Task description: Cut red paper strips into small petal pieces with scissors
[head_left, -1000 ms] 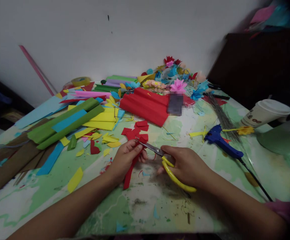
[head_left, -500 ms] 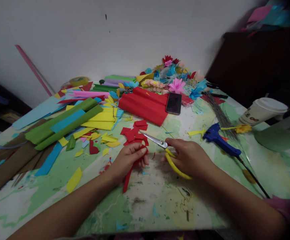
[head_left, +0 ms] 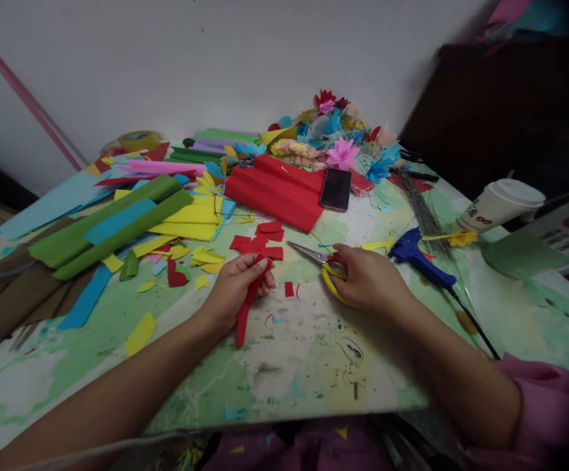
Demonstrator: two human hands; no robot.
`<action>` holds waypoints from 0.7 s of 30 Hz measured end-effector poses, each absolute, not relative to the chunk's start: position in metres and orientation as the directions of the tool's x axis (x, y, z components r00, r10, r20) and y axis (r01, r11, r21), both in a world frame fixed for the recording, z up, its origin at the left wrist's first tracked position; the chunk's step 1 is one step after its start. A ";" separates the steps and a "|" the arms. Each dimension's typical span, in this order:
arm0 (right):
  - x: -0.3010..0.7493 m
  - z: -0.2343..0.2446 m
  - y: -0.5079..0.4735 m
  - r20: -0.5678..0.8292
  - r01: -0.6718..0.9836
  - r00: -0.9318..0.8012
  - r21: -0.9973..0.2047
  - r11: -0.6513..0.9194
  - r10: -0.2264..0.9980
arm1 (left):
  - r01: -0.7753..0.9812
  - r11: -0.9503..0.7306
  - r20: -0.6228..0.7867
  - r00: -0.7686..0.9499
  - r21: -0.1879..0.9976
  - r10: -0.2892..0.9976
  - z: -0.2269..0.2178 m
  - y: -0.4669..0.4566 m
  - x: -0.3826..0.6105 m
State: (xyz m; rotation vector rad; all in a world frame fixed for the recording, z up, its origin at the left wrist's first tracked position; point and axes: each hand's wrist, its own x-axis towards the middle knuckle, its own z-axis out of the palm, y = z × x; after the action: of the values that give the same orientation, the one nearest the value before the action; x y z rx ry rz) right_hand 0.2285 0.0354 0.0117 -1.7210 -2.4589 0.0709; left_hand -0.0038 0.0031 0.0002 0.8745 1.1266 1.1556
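Note:
A long strip of red crepe paper (head_left: 246, 311) is pinched between the thumb and fingers of my left hand (head_left: 238, 281), its lower end hanging toward me. My right hand (head_left: 365, 271) grips yellow-handled scissors (head_left: 316, 254), whose blades point left and look closed or nearly so. The blades are apart from the strip. Just beyond my left fingers lies a small heap of cut red paper pieces (head_left: 258, 241). One little red scrap (head_left: 289, 288) rests on the table between my hands.
A red crepe sheet (head_left: 275, 193) and a phone (head_left: 335, 190) lie farther back. Green rolls (head_left: 122, 229) and yellow paper (head_left: 191, 219) spread left. A blue glue gun (head_left: 424, 260), thin wires (head_left: 424, 209) and a lidded cup (head_left: 500, 206) stand right. Paper flowers (head_left: 342, 154) pile behind.
My right hand and the scissors have drawn slightly away from my left hand. A small red scrap now lies on the table between them. The whole view has shifted a little.

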 end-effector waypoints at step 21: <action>0.153 0.040 0.050 0.051 0.634 -0.652 -0.510 0.581 0.757 | -0.357 0.159 -0.157 0.035 0.921 0.987 -0.011 0.009 -0.003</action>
State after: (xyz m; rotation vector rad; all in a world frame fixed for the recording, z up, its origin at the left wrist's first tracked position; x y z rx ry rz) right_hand 0.1529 0.0496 0.0403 -1.1475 -2.5498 0.6682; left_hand -0.0025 0.0093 -0.0115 0.8270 1.0048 1.2389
